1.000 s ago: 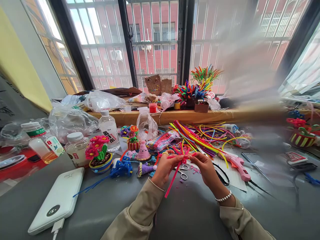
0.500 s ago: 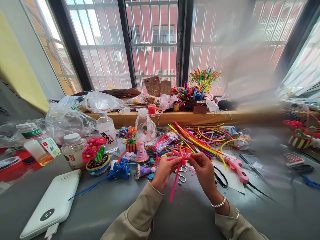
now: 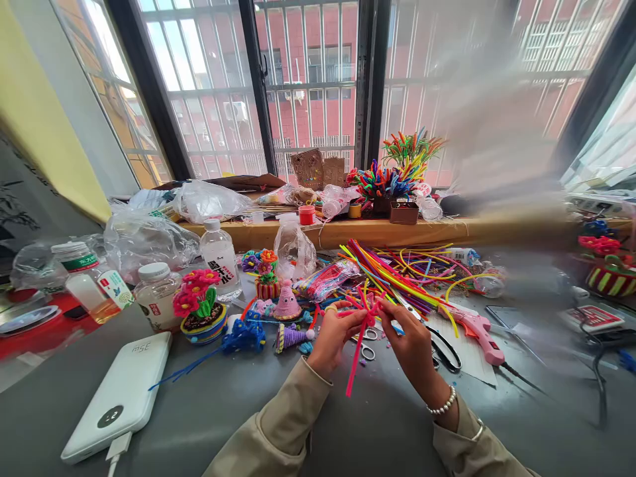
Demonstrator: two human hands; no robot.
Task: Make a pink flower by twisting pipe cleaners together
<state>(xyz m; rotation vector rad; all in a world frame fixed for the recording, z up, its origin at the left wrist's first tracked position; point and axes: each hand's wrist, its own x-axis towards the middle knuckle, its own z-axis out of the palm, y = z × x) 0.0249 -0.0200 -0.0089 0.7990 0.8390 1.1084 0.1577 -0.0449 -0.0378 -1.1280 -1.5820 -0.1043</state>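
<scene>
Both hands meet over the grey table in front of me. My left hand (image 3: 334, 336) pinches the top of a bundle of pink pipe cleaners (image 3: 358, 348), whose tail hangs down between my wrists. My right hand (image 3: 410, 341) pinches the same bundle from the right, fingers closed round its upper ends. Loose pink tips stick up above my fingers. Small scissors (image 3: 366, 343) lie on the table just behind the bundle. A pile of coloured pipe cleaners (image 3: 397, 268) spreads behind my hands.
A pink glue gun (image 3: 476, 329) and black-handled scissors (image 3: 444, 351) lie to the right. Finished pipe-cleaner flower pots (image 3: 199, 310) and small cones (image 3: 287, 303) stand left, by bottles (image 3: 219, 258) and a white power bank (image 3: 123, 395). The sill holds bags and a pipe-cleaner bouquet (image 3: 397, 173).
The camera has shifted slightly. My hands stay pinched on the pink bundle; its hanging tail has swung from slanting left to nearly straight down.
</scene>
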